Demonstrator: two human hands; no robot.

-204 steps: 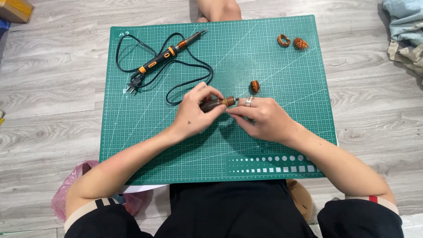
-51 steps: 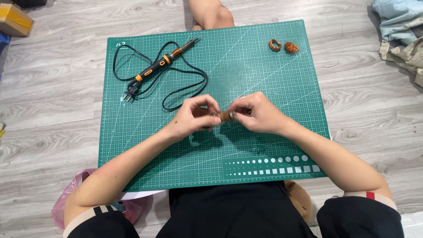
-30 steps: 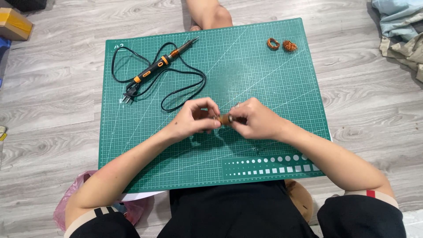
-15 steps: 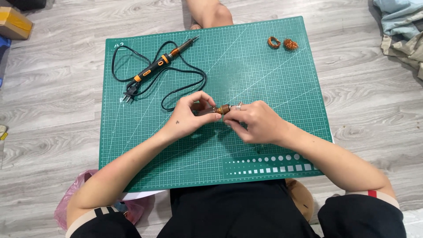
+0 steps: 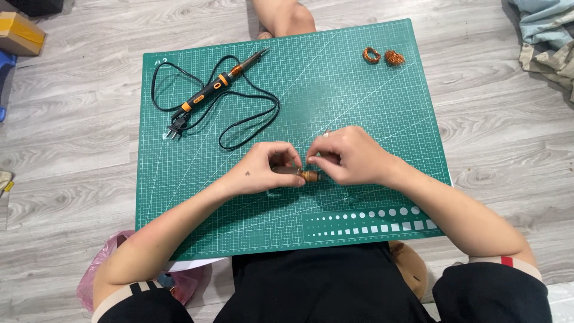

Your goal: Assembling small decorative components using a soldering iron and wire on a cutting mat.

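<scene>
My left hand (image 5: 263, 167) and my right hand (image 5: 350, 157) meet over the middle of a green cutting mat (image 5: 359, 107). Between their fingertips is a small brown cylindrical piece wound with copper wire (image 5: 302, 175), held just above the mat. The left fingers pinch its dark left end; the right fingers touch its copper-coloured right end. A ring shows on my right hand. Most of the piece is hidden by the fingers.
A black-and-orange soldering iron (image 5: 218, 88) with a looped black cord (image 5: 251, 119) lies at the mat's upper left. Two small copper wire coils (image 5: 382, 57) sit at the upper right. A foot (image 5: 284, 17) rests beyond the mat's far edge. Cloth (image 5: 547, 36) lies on the floor, right.
Both hands have stayed at the mat's centre, shifting their fingers on the small wound piece. The right hand has drawn back slightly from the left. The loose piece seen on the mat earliest is gone.
</scene>
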